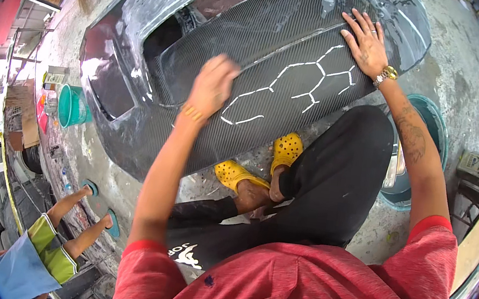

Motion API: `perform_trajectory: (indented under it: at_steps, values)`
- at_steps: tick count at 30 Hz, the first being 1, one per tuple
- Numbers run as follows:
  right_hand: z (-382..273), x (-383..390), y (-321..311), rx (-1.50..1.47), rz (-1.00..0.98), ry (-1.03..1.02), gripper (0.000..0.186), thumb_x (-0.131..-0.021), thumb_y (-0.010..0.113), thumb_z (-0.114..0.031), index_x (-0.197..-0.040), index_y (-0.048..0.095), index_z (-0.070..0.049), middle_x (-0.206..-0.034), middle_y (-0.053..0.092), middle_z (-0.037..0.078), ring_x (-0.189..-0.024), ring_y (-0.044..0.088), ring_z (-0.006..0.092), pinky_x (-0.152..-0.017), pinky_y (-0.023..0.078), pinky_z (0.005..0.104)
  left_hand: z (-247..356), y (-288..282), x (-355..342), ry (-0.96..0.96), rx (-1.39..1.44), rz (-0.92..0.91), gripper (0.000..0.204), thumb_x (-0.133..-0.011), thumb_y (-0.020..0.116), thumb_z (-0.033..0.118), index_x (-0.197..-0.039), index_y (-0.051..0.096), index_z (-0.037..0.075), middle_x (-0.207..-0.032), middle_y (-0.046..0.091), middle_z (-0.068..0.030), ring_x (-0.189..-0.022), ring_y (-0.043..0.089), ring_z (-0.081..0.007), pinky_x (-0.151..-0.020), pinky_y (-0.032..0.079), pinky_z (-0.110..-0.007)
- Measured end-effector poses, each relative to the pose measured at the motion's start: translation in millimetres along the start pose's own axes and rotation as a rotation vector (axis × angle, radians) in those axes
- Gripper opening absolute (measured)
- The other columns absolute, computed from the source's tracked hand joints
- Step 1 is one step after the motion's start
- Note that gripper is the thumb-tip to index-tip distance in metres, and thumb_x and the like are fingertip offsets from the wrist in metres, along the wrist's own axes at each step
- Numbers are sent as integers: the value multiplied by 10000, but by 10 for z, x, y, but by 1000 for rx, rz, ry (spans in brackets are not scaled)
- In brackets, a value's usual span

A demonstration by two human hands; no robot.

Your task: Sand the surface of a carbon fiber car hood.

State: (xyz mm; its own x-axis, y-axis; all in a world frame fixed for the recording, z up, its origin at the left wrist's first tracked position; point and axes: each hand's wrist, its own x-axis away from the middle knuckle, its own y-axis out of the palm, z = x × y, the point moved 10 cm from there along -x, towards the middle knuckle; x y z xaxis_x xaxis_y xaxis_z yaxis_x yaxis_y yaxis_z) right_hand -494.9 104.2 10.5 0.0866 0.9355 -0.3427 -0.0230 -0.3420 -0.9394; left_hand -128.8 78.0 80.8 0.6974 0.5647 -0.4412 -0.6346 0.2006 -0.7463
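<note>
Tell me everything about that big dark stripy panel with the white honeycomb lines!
The panel is large, curved and dark grey-black, perhaps a car body part. Its finely striped surface looks like carbon fibre. Broken white lines draw joined hexagons, some incomplete, and a ridge-like line runs lengthwise beyond them. It lies slantwise in front of the person's bent leg. The right grip rests open and flat near its right end; the left grip is blurred over it, so touching is unclear.

Bright left-side glare; fisheye-bent edges
</note>
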Motion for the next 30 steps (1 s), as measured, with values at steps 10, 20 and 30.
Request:
perform_trajectory:
  at_steps: [10,20,30]
  values:
    - [-19,16,-92,-33,80,-2,529,-1050,471,-520,-1521,486,-281,-1597,450,51,-1514,344,306,-1246,204,541,4,702,-706,105,55,-60,28,-904,681,50,-911,681,23,-902,633,-148,-853,632,-350,-770,527,-408]
    - [18,6,-43,-4,93,-11,515,-1055,474,-491,-1526,480,-282,-1609,435,24,-1514,349,270,-1247,189,527,-697,-505,616,-480,36,-99,108,-913,754,93,-988,728,19,-928,663,-47,-810,628,-144,-754,503,-277]
    - [49,-1,-12,-19,114,-58,520,-1056,469,-493,-1541,462,-308,-1620,423,10,-1515,351,258,-1250,180,520,-615,-454,667,-329,48,-76,155,-829,818,86,-928,725,11,-870,652,-89,-773,644,-221,-706,526,-327]
